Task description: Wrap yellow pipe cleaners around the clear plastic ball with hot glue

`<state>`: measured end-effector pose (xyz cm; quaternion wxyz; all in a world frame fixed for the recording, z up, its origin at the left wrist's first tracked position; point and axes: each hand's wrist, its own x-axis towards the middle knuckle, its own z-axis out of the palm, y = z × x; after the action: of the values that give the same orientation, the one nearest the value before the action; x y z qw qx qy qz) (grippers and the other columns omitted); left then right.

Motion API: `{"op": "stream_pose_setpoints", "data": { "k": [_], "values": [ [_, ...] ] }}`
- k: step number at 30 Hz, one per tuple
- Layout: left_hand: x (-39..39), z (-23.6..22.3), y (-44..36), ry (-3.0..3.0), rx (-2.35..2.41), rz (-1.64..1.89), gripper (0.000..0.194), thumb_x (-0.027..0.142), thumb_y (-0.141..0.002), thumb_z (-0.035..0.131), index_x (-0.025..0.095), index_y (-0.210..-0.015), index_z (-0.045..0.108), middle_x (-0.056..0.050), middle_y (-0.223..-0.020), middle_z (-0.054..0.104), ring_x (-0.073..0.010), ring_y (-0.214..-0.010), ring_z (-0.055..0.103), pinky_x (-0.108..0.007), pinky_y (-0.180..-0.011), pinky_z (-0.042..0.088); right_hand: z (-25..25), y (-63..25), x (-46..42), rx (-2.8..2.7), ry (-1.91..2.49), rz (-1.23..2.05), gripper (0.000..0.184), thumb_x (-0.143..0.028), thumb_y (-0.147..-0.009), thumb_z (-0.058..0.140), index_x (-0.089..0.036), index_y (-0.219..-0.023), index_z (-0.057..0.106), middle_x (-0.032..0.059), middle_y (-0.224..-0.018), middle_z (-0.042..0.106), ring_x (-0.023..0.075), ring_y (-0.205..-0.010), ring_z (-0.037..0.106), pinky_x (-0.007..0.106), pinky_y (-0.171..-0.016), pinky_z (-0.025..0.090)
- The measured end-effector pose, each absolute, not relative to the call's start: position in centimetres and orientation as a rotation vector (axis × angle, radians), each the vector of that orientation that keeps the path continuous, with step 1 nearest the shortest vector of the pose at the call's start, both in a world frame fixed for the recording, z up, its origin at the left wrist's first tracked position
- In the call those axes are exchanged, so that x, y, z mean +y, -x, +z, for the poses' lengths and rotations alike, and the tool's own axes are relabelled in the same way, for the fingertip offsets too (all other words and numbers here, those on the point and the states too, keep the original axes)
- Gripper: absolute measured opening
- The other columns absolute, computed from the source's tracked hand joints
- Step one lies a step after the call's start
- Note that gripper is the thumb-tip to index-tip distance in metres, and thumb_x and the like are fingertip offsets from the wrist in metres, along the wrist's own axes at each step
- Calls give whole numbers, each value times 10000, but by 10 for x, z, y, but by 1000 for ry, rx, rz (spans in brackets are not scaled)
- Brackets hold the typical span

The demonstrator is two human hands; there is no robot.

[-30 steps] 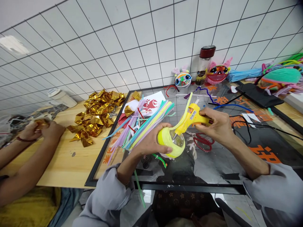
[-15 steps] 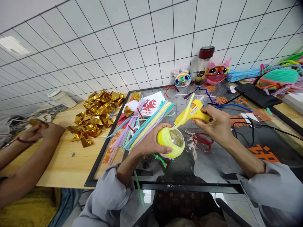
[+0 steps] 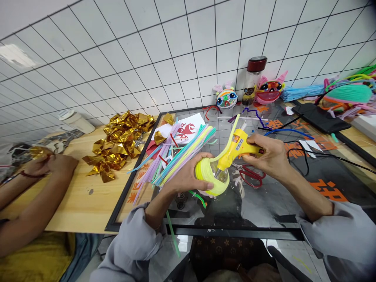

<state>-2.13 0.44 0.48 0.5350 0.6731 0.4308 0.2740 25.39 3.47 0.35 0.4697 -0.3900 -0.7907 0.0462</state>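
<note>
My left hand (image 3: 192, 174) is closed around a clear plastic ball (image 3: 223, 176) partly wrapped in yellow pipe cleaner. A loose yellow strand (image 3: 230, 143) of it stands up from the ball's top. With my right hand (image 3: 266, 152) I grip a yellow glue gun (image 3: 237, 147), whose nozzle points down at the uncovered clear part of the ball; whether the tip touches, I cannot tell. Close to my left hand lies a bundle of pastel pipe cleaners (image 3: 185, 154). Red-handled scissors (image 3: 252, 175) lie under my right hand's side of the ball.
Two decorated animal faces (image 3: 226, 98) and a glass bottle (image 3: 251, 84) stand by the tiled wall. A black phone-like object (image 3: 321, 118) and black cable (image 3: 307, 156) lie right. Gold folded-foil pieces (image 3: 123, 137) are heaped left, near another person's hands (image 3: 57, 164).
My right hand has tilted the glue gun, bringing its nozzle from the upper rim down to the ball's clear part. My left hand and the ball have hardly moved.
</note>
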Motion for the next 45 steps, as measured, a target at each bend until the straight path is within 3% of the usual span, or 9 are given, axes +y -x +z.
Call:
{"op": "stream_pose_setpoints", "data": {
  "k": [8,25,38,45],
  "values": [
    [6,6,21,-1627,999,660,842,370,-526,888,190,-1276,551,-53,-1165,599,-217,-973,568,-303,-856,483,-3,-255,38,-1821,1092,46,131,-268,-737,679,-238,-830,592,-27,-656,627,141,-524,518,267,-496,400],
    [5,6,20,-1627,1005,671,882,398,-523,892,176,-1300,540,-76,-1219,588,-248,-1041,572,-324,-901,490,-5,-253,35,-1829,1094,-77,123,-263,-776,682,-247,-857,590,-10,-693,647,173,-572,565,302,-554,420],
    [6,6,21,-1643,1004,660,864,386,-527,879,179,-1292,536,-66,-1198,575,-234,-1024,550,-321,-904,468,-2,-252,33,-1862,1010,16,135,-251,-766,694,-231,-862,600,-24,-681,638,138,-543,541,263,-521,414],
    [5,4,21,-1608,996,638,896,413,-528,885,177,-1313,522,-48,-1109,592,-203,-928,559,-289,-800,484,-1,-253,34,-1904,944,39,111,-237,-774,674,-229,-852,596,-21,-683,633,136,-552,540,255,-515,404]
  ]
}}
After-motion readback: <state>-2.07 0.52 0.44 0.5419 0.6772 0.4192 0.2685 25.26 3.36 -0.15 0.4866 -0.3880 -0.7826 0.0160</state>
